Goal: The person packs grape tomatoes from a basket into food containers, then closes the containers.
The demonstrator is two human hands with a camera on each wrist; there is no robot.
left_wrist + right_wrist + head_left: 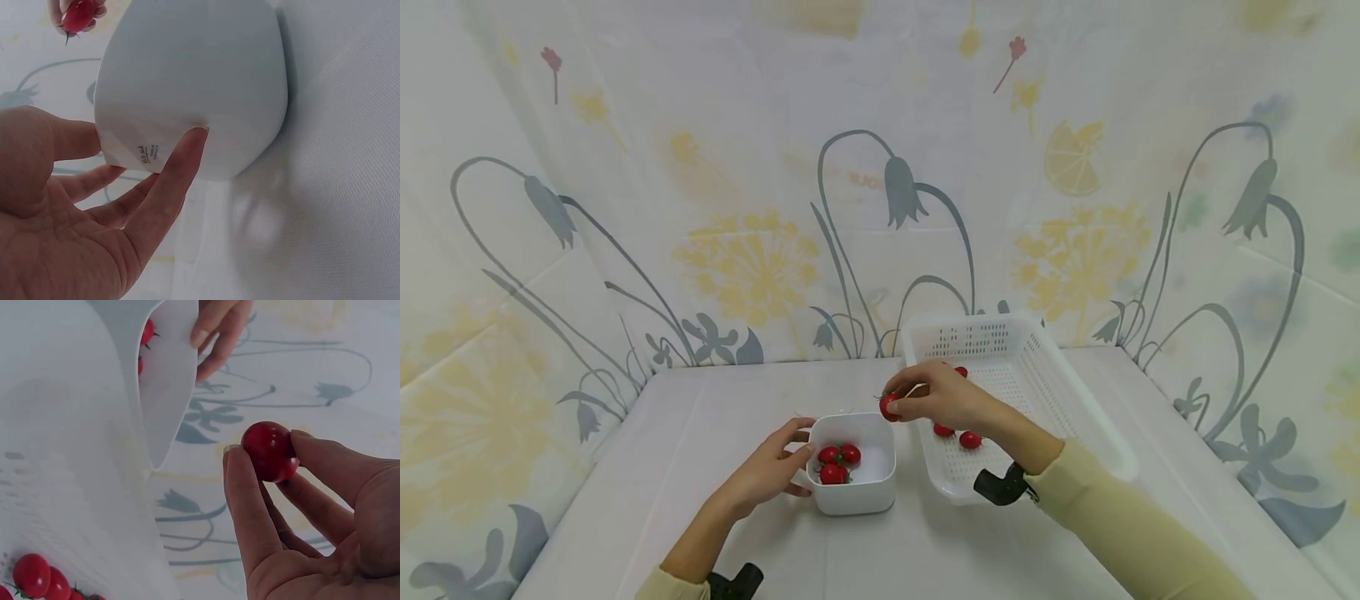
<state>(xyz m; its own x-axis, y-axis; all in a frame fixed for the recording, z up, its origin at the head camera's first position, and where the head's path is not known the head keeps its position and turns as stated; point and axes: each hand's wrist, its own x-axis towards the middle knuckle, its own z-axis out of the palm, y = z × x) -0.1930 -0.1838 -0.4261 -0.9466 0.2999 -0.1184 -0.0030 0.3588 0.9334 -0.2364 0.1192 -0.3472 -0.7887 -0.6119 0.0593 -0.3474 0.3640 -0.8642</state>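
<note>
Near the middle of the head view, the right hand [946, 398] pinches a small red cherry tomato [889, 407] between thumb and fingertips, held just above the right rim of the small white square plastic bowl [857, 492]. Three more red tomatoes [838, 463] lie inside that bowl. The left hand [771, 467] rests against the bowl's left wall with fingers nearly straight, gripping nothing. To the right, touching the worktop [700, 433], sits a white perforated plastic basket [1060, 392] with loose tomatoes [957, 435] in it.
</note>
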